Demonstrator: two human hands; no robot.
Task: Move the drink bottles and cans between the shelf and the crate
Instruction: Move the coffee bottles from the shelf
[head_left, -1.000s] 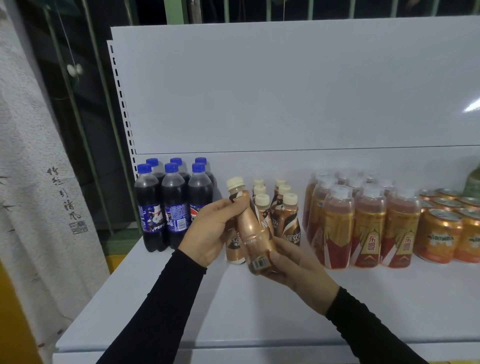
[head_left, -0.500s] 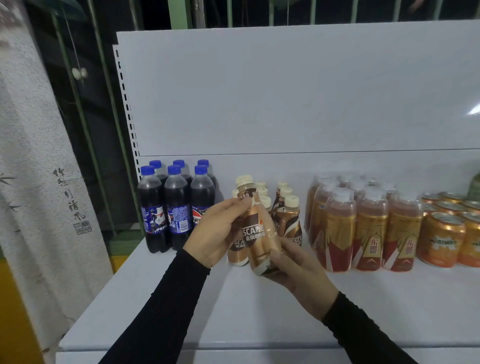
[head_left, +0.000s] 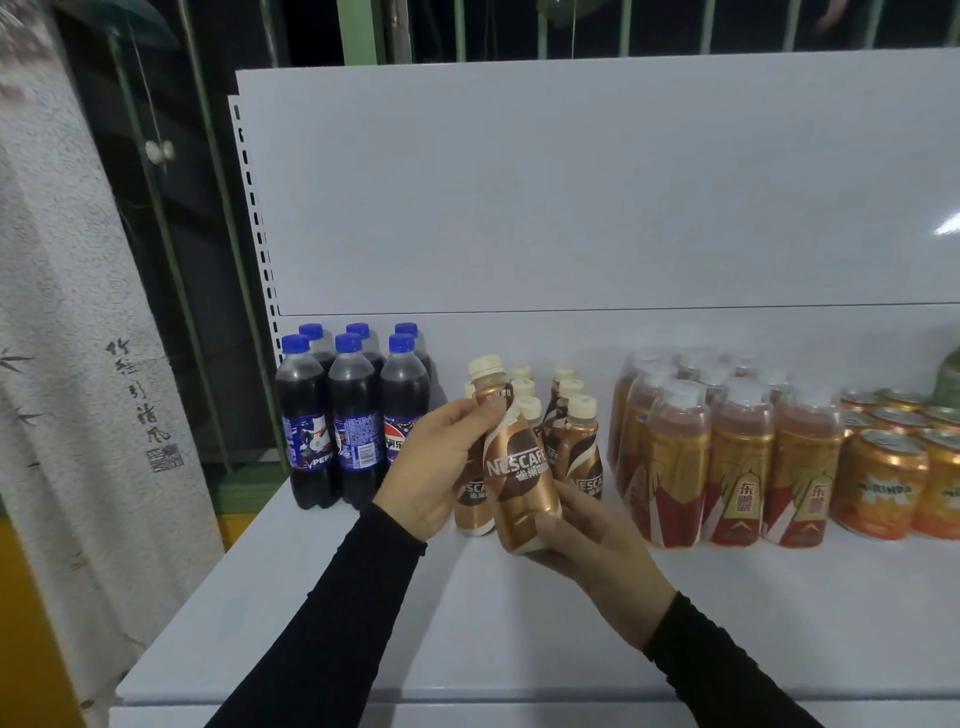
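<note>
Gripping one coffee bottle (head_left: 519, 467), left hand (head_left: 441, 462) and right hand (head_left: 592, 551) hide its base.

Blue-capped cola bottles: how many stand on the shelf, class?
6 cola bottles, at the shelf's left end: three in front, three behind. More could hide behind them.

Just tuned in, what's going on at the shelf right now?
A person holds one coffee bottle in both hands, just above the shelf: the left hand grips its neck, the right hand cups its base. It is tilted, label facing the camera, in front of the other coffee bottles. Cola bottles stand to the left, orange cans to the right.
</note>
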